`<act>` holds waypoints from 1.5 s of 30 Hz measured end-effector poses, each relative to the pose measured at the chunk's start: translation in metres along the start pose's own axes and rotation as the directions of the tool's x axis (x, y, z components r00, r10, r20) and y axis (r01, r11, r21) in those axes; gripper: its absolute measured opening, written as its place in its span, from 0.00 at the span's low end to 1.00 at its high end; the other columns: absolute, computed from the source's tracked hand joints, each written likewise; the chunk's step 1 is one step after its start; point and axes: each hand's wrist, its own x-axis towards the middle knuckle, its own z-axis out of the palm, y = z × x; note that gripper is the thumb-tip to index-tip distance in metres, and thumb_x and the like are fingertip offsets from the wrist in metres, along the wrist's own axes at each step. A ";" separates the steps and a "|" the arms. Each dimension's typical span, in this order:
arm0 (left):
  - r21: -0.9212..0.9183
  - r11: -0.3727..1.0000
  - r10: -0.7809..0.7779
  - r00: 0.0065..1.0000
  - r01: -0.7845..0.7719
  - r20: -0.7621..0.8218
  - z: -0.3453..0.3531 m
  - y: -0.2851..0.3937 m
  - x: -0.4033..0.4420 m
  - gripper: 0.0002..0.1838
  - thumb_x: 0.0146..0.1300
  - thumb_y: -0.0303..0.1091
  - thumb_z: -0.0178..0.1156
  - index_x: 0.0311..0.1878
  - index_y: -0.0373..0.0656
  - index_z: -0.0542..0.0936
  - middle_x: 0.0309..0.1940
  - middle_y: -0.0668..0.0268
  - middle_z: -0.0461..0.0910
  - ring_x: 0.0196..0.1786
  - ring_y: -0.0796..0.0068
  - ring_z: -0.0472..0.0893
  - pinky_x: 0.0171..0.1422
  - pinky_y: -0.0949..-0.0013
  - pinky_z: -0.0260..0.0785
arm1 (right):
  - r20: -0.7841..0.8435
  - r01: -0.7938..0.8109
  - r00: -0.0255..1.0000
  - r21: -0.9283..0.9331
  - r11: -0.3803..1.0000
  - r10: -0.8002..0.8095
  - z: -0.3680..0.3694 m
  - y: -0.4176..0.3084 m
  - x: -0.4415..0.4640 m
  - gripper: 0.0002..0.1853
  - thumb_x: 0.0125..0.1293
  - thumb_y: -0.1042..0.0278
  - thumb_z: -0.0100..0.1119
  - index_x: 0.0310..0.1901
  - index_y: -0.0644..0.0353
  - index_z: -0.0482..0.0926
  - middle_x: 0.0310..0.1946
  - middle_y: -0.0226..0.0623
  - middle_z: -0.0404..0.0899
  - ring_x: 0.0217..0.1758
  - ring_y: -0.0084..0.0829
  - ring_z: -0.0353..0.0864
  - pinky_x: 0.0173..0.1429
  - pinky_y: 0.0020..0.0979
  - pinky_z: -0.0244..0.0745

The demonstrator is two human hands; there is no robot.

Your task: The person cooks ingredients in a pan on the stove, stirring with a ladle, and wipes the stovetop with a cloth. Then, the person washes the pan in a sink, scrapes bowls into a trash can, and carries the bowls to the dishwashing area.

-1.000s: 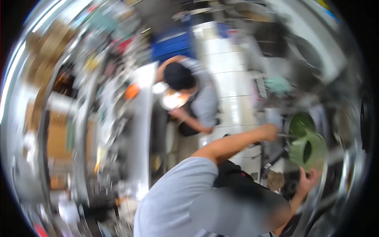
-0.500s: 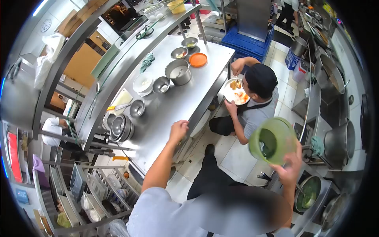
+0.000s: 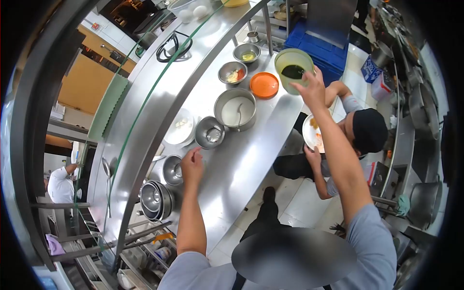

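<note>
My right hand [image 3: 313,88] grips a translucent green plastic container [image 3: 293,65] with dark green liquid inside, held above the far end of the steel table [image 3: 251,159]. Beside it lies an orange lid [image 3: 264,85]. My left hand [image 3: 192,167], its fingers loosely curled with nothing visible in them, hovers between two small metal bowls, the nearer bowl [image 3: 170,170] and the farther bowl [image 3: 210,132]. A metal pot [image 3: 222,107] holds white contents and a utensil. Behind it stand a bowl of red and yellow food [image 3: 233,72] and a bowl of yellow contents [image 3: 247,53].
On my right, a crouching co-worker [image 3: 348,135] holds a white bowl of food [image 3: 312,133]. White dishes [image 3: 180,127] and stacked metal bowls [image 3: 157,200] stand at the table's left. A steel shelf [image 3: 145,104] overhangs that side. Blue crates [image 3: 316,43] are beyond.
The green container in my right hand has swung from the right aisle over to the table's far end. My left hand has moved over the table, near the bowls. The view has turned and come closer.
</note>
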 end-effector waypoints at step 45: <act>0.035 0.999 -0.032 0.856 0.016 0.516 0.101 0.200 0.173 0.11 0.62 0.30 0.60 0.26 0.35 0.77 0.19 0.61 0.79 0.19 0.72 0.80 0.24 0.69 0.73 | 0.601 -0.772 0.603 0.606 0.194 0.525 -0.175 -0.070 -0.198 0.16 0.73 0.67 0.62 0.58 0.63 0.75 0.57 0.35 0.76 0.55 0.27 0.81 0.56 0.31 0.81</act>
